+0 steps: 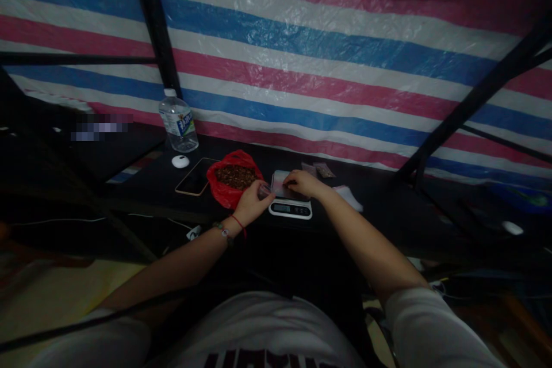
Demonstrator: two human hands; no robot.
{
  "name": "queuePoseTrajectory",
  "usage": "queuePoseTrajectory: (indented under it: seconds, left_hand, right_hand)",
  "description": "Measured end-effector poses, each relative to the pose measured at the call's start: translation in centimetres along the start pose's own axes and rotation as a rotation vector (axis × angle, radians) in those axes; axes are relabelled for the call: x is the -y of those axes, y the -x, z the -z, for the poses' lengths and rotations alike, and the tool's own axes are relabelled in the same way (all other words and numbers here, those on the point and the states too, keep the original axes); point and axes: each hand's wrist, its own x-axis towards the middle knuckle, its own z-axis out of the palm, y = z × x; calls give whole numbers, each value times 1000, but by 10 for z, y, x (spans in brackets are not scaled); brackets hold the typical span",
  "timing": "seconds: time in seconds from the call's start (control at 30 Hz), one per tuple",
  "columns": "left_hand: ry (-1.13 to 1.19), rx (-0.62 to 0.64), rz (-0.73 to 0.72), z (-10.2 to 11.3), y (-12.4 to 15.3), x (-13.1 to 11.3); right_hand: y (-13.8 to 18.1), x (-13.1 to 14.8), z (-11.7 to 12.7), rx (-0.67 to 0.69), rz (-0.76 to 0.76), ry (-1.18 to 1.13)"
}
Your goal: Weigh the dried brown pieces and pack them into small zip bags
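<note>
- Background: a crinkled plastic tarpaulin [328, 52] in pink, blue and white stripes hangs behind a dark bench [379, 207]; black frame bars cross in front of it.
- Surroundings: at the far left of the bench stand a clear water bottle [178, 121], a small white oval object [180, 161] and a flat phone [196, 177]; small clear packets [322, 169] lie to the right.
- Red bag [233, 178]: thin, glossy plastic, open-mouthed, filled with dark brown granular matter, just left of the scale.
- Scale [290, 200]: flat, pale, with a front display.
- Left hand [249, 202]: forearm extended, fingers pinched on a small clear pouch [264, 190] between bag and scale.
- Right hand [304, 183]: palm down, fingertips together on the scale's platform; whether they grip anything cannot be told.
</note>
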Motion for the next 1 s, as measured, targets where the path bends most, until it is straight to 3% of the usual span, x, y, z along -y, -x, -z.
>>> queuePoseTrajectory:
  seconds: [0.17, 0.33, 0.57, 0.77, 1.0]
  left_hand:
    - [-9, 29, 10, 0, -1, 0]
    - [4, 33, 10, -2, -5, -2]
    - [-36, 13, 8, -7, -14, -5]
    - [-6, -45, -24, -10, -16, -3]
    - [21, -97, -20, -12, -15, -1]
  right_hand:
    - [-8, -1, 5, 50, -32, 55]
    - [-9, 4, 14, -21, -74, -24]
    - [-11, 37, 31, -121, -79, -418]
    - [-19, 57, 24, -183, -49, -716]
    - [-27, 51, 18, -126, -50, -625]
